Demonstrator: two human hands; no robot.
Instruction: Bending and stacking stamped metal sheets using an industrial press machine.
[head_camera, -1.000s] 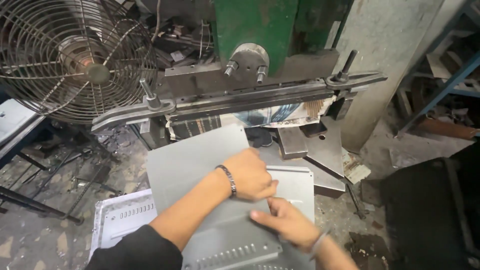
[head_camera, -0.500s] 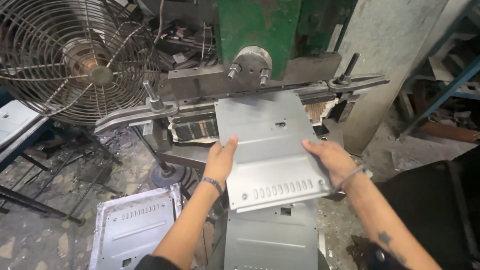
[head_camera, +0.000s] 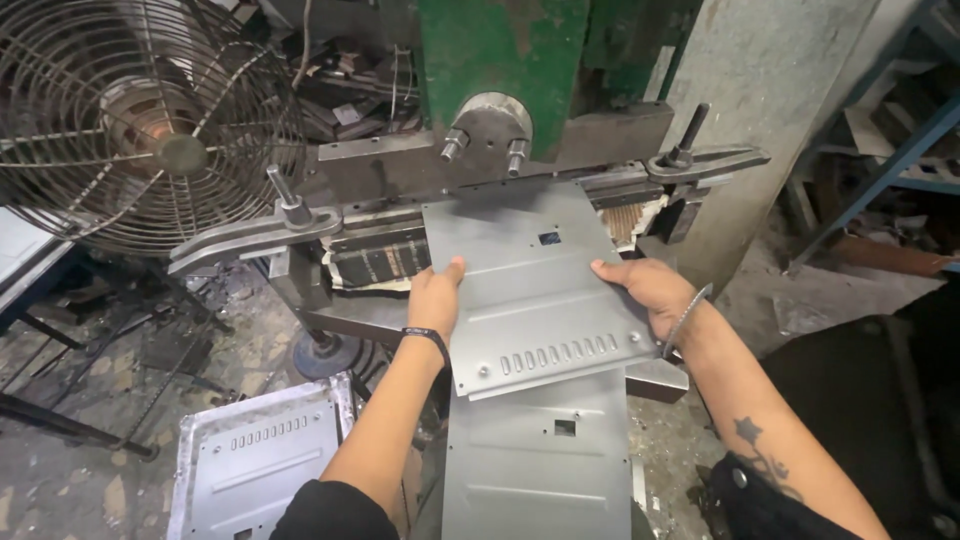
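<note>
A grey sheet-metal panel (head_camera: 535, 290) with a row of slots near its close edge lies flat, its far edge under the bar of a green press machine (head_camera: 500, 70). My left hand (head_camera: 437, 297) grips the panel's left edge, thumb on top. My right hand (head_camera: 650, 290) holds the right edge. Below it sits another grey panel (head_camera: 540, 460) on a stack in front of me.
A round wire-caged fan (head_camera: 150, 120) stands at the left. A clamp bar with bolts (head_camera: 250, 235) runs across the machine front. Similar slotted panels (head_camera: 255, 460) lie on the dirty floor at lower left. A concrete pillar (head_camera: 770, 110) and blue shelving (head_camera: 890, 160) stand at right.
Both hands lifted a panel off the stack and pushed it forward, so its far edge now lies under the machine's bar.
</note>
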